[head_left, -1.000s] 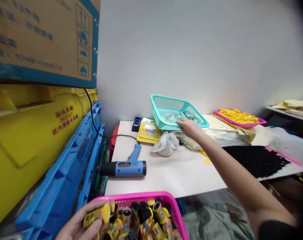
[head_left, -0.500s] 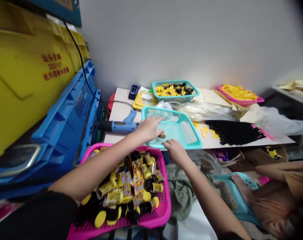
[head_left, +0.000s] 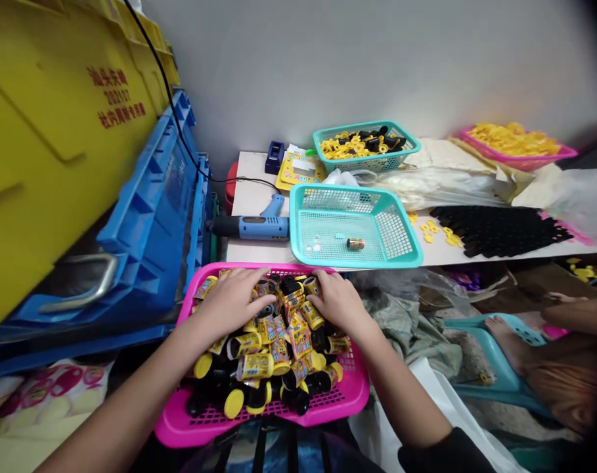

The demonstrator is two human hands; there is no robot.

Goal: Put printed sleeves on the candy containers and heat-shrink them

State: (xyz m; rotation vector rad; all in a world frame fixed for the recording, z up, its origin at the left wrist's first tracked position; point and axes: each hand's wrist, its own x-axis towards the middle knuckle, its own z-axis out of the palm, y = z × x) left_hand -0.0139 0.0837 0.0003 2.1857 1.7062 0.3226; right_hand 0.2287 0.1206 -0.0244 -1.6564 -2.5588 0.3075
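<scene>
A pink basket (head_left: 360,387) on my lap holds a heap of small black bottles with yellow caps and printed yellow wrappers (head_left: 255,366). My left hand (head_left: 234,299) rests on the upper left of the heap, thumb and fingers apart. My right hand (head_left: 338,299) lies on its upper right side, fingers spread and bent down onto the bottles. Some fingertips are hidden among them, and neither hand lifts anything. Just beyond, on the table edge, stands a turquoise basket (head_left: 414,256) with one small wrapped bottle (head_left: 356,244) lying in it.
Left of the turquoise basket lies a blue heat gun (head_left: 263,227). Behind is another turquoise basket (head_left: 367,163) of yellow and black parts. Black strips (head_left: 495,230) lie to the right. Stacked blue crates (head_left: 145,217) wall off the left. At right, a person's foot (head_left: 505,338) rests near a turquoise stool.
Both hands have left the turquoise basket and come down onto the bottles in the pink basket. The turquoise basket now stands unheld, and the view has tilted down and shifted left.
</scene>
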